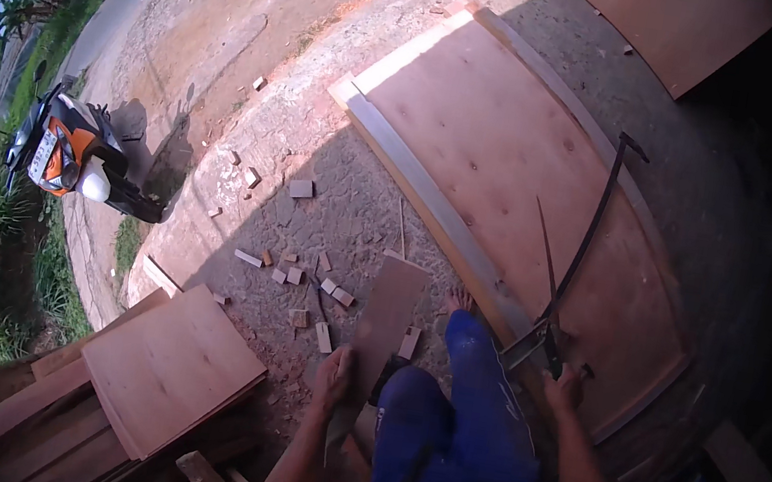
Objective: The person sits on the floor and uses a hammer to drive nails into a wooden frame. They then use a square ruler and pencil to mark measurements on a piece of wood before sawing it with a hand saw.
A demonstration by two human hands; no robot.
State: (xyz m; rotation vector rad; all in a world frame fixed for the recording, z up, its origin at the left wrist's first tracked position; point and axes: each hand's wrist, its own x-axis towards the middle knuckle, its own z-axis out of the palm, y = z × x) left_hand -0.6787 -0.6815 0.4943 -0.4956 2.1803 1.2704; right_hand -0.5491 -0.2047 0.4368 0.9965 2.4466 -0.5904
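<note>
My left hand [334, 379] is closed around the edge of a flat wooden board [389, 307], which stands up in front of my left knee. A long dark bar clamp [593, 223] is in my right hand [567, 389], fingers wrapped round its near end beside the jaw. The clamp's bar reaches away over a large framed plywood panel [492, 147], bending in the wide view. Whether the clamp touches the panel, I cannot tell. The panel has pale strips along its edges, and my bare foot [460, 300] is beside its left side.
Several small wood blocks [301, 188] lie scattered on the rough concrete. Stacked plywood sheets [174, 369] sit at the lower left, over planks. Another plywood sheet [682, 31] is at the far right. An orange and black motorcycle [67, 150] stands at the left.
</note>
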